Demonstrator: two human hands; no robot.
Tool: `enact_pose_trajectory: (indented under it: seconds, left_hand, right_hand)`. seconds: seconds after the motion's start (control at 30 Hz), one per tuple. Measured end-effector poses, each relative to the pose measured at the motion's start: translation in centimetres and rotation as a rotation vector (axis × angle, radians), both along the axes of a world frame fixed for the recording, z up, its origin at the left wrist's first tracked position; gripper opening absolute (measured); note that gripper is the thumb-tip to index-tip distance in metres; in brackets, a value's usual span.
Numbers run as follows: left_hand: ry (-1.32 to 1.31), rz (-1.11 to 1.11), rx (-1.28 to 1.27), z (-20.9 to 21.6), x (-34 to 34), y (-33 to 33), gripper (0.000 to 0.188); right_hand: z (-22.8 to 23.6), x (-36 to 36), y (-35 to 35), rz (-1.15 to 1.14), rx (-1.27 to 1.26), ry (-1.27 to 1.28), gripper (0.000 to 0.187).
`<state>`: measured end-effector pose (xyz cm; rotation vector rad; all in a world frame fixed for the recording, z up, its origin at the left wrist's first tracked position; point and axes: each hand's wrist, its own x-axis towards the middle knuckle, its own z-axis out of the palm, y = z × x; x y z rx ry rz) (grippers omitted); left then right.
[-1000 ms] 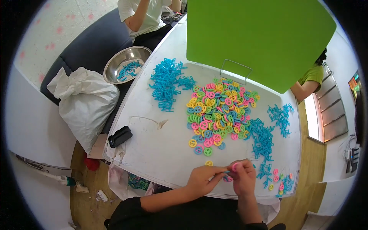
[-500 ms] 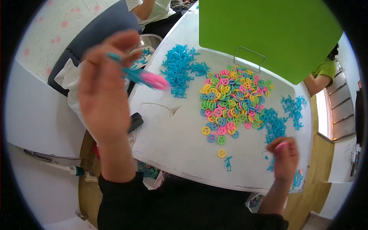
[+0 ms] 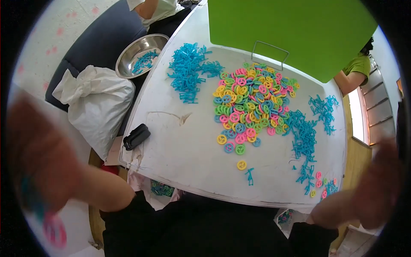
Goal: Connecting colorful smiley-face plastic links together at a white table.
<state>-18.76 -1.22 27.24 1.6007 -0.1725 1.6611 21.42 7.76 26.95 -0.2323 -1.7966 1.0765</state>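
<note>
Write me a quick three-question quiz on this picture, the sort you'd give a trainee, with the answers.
1. Which hand is the blurred pink wheel nearest to?

2. True or false: the black object lies on the white table, near its left edge.

3. What colour is the small plastic piece beside the lone yellow wheel?
a) red
b) blue
c) white

Key:
1. The left hand.
2. True.
3. b) blue.
</note>
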Motion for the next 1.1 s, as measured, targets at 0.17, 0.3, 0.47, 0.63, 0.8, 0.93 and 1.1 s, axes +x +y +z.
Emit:
enact_pose_trajectory:
  seconds: [0.17,0.3,0.47,0.63,0.8,0.93,1.1]
  left_hand:
    - [0.777,0.618,-0.697,-12.8,-4.3,7.3,0.013]
    - [1.382,0.833,-0.726,-19.4,-5.9,8.9,0.021]
    - [1.586,0.892,-0.653,-22.9,-8.4,8.8,0.044]
    - [1.369,0.814,-0.862,-18.9,-7.4,8.3,0.039]
    - [0.896,0.517,-0.859,-16.2,-3.8,5.0,0.016]
    - [0.855,0.490,-0.708,-15.9,2.5,3.8,0.011]
    - [0.651,0.455,-0.757,-19.0,11.0,4.0,0.014]
  right_hand:
    - [-13.9,-16.5,4.2,0.046,-0.056,-0.500,0.014]
    - [-24.5,-24.2,4.5,-0.089,0.395,-0.645,0.021]
    - [-28.8,-26.9,4.9,-0.119,0.481,-0.890,0.024]
    - [-25.9,-23.9,4.7,-0.121,0.347,-0.723,0.020]
    - [-19.0,-17.3,3.5,0.061,0.127,-0.709,0.012]
    - [-17.4,-11.9,2.4,0.175,-0.317,-0.414,0.005]
    - [-17.8,-8.9,-0.5,0.041,-0.649,-0.034,0.009]
